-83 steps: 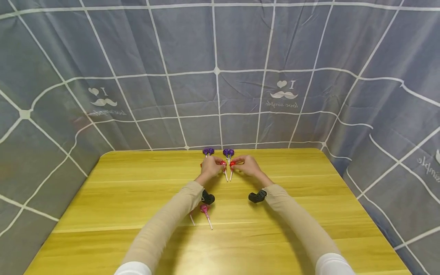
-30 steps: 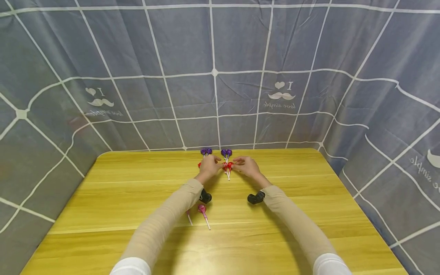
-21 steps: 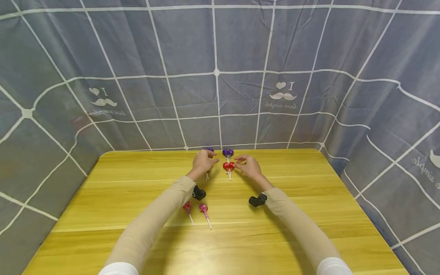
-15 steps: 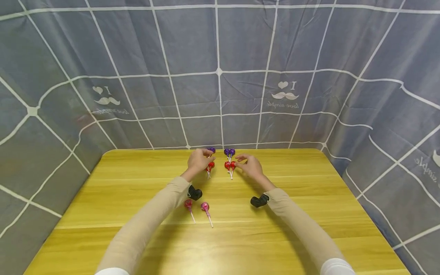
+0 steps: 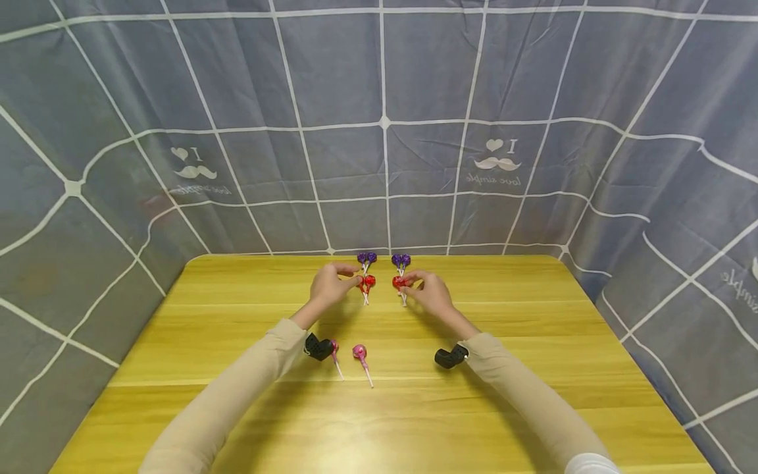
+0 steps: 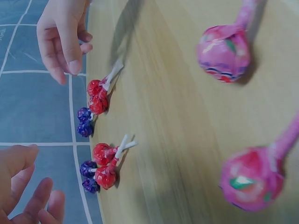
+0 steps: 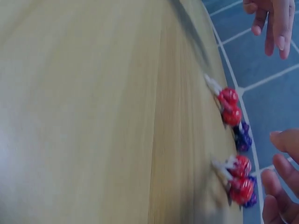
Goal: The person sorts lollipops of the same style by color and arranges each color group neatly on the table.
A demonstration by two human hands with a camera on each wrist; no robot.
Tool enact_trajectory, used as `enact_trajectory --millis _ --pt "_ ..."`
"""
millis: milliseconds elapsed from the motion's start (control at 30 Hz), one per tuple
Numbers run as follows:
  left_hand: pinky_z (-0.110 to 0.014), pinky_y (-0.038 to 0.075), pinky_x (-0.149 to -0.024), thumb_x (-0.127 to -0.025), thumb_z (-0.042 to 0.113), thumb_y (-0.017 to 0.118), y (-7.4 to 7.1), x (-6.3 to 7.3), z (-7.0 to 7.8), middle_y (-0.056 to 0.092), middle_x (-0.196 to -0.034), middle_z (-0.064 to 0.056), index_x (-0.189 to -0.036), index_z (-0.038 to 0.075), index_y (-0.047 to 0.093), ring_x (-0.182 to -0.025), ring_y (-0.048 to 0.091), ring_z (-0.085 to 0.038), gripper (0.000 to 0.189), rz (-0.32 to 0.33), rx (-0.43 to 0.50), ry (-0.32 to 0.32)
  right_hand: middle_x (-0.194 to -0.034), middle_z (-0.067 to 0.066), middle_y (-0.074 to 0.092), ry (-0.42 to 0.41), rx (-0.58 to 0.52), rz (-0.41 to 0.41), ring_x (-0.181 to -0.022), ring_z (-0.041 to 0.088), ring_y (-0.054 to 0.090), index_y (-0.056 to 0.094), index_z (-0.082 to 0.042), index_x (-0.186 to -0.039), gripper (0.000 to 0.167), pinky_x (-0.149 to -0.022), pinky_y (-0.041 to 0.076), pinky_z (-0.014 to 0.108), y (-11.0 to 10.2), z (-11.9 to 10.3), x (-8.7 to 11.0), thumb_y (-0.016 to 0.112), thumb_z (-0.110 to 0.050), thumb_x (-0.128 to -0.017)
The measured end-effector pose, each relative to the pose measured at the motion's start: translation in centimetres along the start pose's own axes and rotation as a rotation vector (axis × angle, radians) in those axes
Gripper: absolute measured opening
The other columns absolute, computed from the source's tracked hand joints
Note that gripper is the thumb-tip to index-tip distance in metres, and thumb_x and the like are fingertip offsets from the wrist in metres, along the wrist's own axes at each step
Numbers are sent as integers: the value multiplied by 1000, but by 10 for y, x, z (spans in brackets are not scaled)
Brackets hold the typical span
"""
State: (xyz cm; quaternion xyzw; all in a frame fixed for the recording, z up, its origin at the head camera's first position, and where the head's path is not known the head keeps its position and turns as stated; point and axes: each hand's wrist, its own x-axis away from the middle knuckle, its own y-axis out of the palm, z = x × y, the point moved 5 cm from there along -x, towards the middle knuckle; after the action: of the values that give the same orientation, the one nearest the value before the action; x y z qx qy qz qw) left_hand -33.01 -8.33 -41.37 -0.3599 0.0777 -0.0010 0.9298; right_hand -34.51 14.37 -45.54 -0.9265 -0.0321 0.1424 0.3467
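Two red lollipops point(image 5: 370, 281) lie with crossed sticks on the table's far side, and my left hand point(image 5: 331, 284) hovers beside them. In the left wrist view that hand's fingers point(image 6: 39, 198) are loosely spread with nothing between them. My right hand point(image 5: 431, 293) is just right of a second crossed red pair point(image 5: 397, 282), partly covering it in the head view. The right wrist view shows its fingers point(image 7: 280, 170) apart from the candy. Behind each red pair lies a pair of purple lollipops, one left point(image 5: 372, 257) and one right point(image 5: 406, 259).
Two pink lollipops point(image 5: 359, 352) lie nearer on the wooden table point(image 5: 403, 421), one partly behind the left wrist's black camera point(image 5: 318, 347). Another black camera point(image 5: 451, 357) sits on the right wrist. A grey gridded curtain point(image 5: 331, 164) surrounds the table's back and sides.
Both hands held red lollipops at the right pair earlier; these now lie crossed and released. My left hand has moved left, uncovering the left red and purple pairs. My right hand stayed nearly in place.
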Motion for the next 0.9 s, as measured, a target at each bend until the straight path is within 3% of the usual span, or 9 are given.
enact_trajectory --millis 233,533,900 --pt "-32 51 -70 -86 22 72 -10 17 -5 72 -111 -12 -111 8 72 -88 67 -27 28 3 22 33 -94 10 73 -67 -47 -37 -62 9 56 71 -4 -105 23 -57 45 20 10 -15 11 74 -14 -84" --pt "-38 53 -76 -85 16 72 -22 39 -15 71 -107 -17 -110 3 71 -87 66 -29 28 20 64 62 -101 11 73 -45 -75 -186 -62 10 59 69 -5 -109 26 -52 43 21 32 -23 31 72 -16 -85" --pt "-30 52 -72 -84 14 73 -18 66 -35 72 -105 -18 -110 1 71 -82 66 -27 29 -31 117 44 -105 9 72 -41 -117 -295 -65 8 58 68 -7 -111 28 -57 47 21 51 -29 56 72 -17 -85"
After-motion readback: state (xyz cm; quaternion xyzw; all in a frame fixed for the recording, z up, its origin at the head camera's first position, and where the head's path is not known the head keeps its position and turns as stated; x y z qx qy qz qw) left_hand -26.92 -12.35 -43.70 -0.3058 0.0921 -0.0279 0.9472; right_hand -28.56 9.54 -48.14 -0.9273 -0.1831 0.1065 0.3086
